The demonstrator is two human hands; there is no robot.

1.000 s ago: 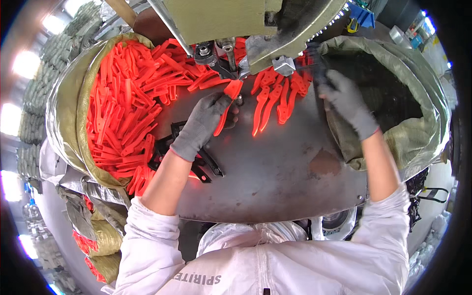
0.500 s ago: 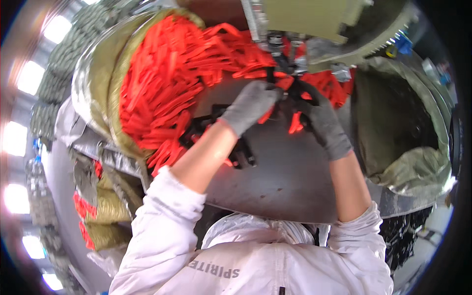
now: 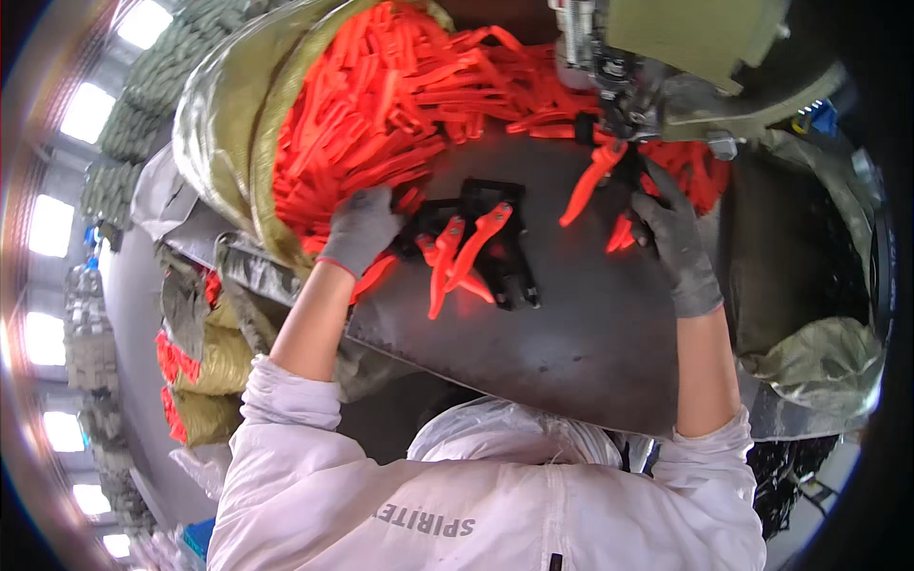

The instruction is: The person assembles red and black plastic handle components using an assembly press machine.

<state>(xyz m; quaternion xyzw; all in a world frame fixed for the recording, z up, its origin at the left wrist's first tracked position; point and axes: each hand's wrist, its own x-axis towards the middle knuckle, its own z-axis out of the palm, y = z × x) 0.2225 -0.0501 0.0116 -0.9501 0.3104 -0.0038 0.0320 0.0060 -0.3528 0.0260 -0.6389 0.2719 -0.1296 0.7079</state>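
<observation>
My left hand [image 3: 362,230], in a grey glove, is at the near edge of a heap of curved red plastic handles [image 3: 357,124]. Its fingers look curled, but whatever is in them is hidden. Beside it on the dark metal table lie several black parts with red levers [image 3: 481,243]. My right hand [image 3: 674,233], also gloved, is closed at the machine head [image 3: 619,90]. It grips a dark part whose red levers [image 3: 592,183] stick out toward me; the grip itself is partly hidden.
A large yellow-green woven sack [image 3: 228,143] spills the red handles from the left. An open dark green sack [image 3: 809,352] stands at the right. The machine's pale green body [image 3: 685,33] overhangs the far side. Filled sacks [image 3: 209,381] are at the lower left.
My left hand has come away from the machine, leftward to the heap of handles. My right hand stays by the machine head. The black parts on the table now show uncovered.
</observation>
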